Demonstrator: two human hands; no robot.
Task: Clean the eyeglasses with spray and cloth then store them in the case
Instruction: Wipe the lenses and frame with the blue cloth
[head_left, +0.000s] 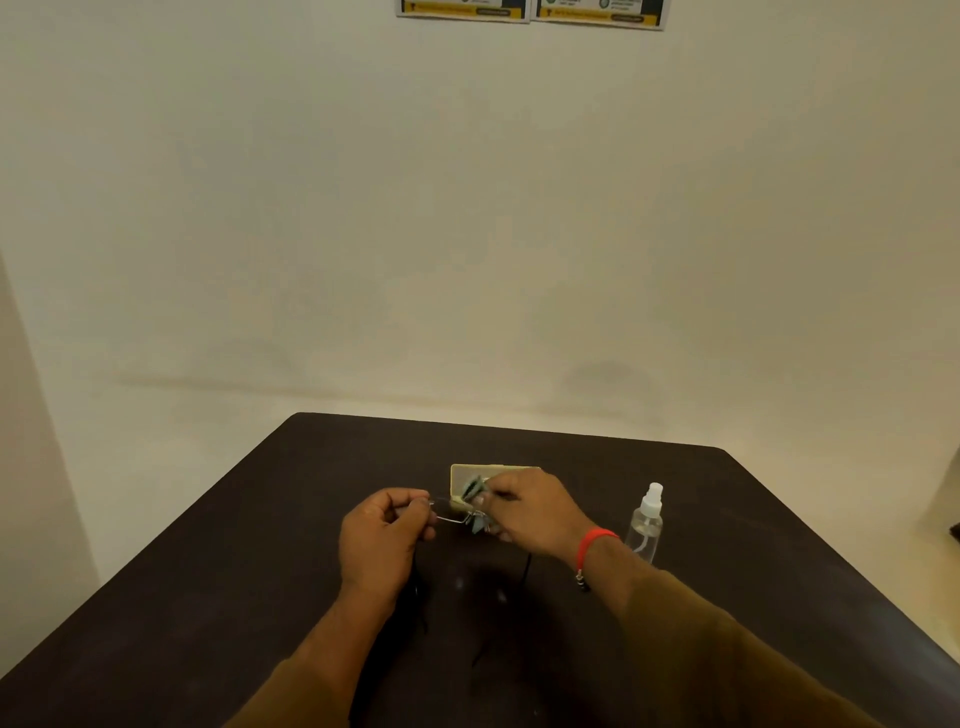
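Note:
Thin-rimmed eyeglasses (451, 518) hang above the dark table (727, 519) between my two hands. My left hand (382, 535) pinches the left end of the frame. My right hand (530, 512) pinches a small greenish cloth (475, 493) around the right lens, which the cloth and fingers hide. The dark temple arms (527, 569) hang down below my hands. Behind my hands lies a pale yellow case (467, 473), open, partly covered by my right hand. A clear spray bottle (647, 525) with a white nozzle stands upright on the table to the right of my right wrist.
A cream wall rises behind the table's far edge (493, 427). Two posters (530, 10) hang high on it. A red thread band (592, 543) circles my right wrist. A dark object (953, 530) shows at the right border.

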